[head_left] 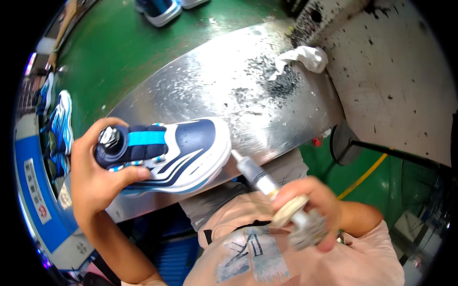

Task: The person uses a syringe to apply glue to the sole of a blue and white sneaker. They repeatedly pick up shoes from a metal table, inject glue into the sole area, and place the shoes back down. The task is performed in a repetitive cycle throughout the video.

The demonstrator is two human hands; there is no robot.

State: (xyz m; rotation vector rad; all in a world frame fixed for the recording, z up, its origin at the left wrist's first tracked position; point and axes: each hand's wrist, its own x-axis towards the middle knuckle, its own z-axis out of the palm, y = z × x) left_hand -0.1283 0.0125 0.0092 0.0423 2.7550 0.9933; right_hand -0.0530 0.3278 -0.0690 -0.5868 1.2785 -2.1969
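Observation:
A navy, white and light-blue sneaker is gripped at its heel and collar by my left hand, its toe pointing right. Something crumpled and silvery fills the shoe's opening. In my right hand is a syringe, with fingers wrapped round its flange end. The syringe's tip is close to the sole edge at the toe; whether it touches I cannot tell. The plunger end by my palm is blurred.
Beneath the shoe lies a metal tabletop with black specks. A crumpled white cloth rests near a stained pale panel. More sneakers stand at the left by a blue and white machine. Another person's arm shows at the upper left.

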